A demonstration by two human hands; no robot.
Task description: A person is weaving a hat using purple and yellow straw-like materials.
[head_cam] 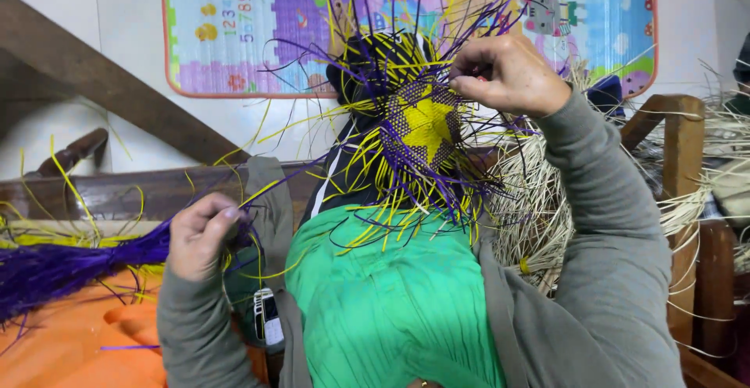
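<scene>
While held up: 1 woven star piece (pixel 426 126), 2 hands – left (pixel 201 236), right (pixel 504 71)

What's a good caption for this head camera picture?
Right hand holds up a purple-and-yellow woven piece; left hand pulls purple strands.

Under our right hand (pixel 506 71) the woven piece (pixel 426 126) shows a yellow star on a purple check ground, with loose yellow and purple strands (pixel 391 200) fanning out all round it. Our left hand (pixel 199 236) grips a purple strand, and beyond it to the left lies a bundle of purple strips (pixel 55 267) over yellow ones, on orange cloth (pixel 70 333). Between our hands we see a green garment (pixel 383 294). Our sleeves (pixel 617 278) are grey. Right of the right hand hangs pale, perhaps straw-coloured fibre (pixel 539 216).
</scene>
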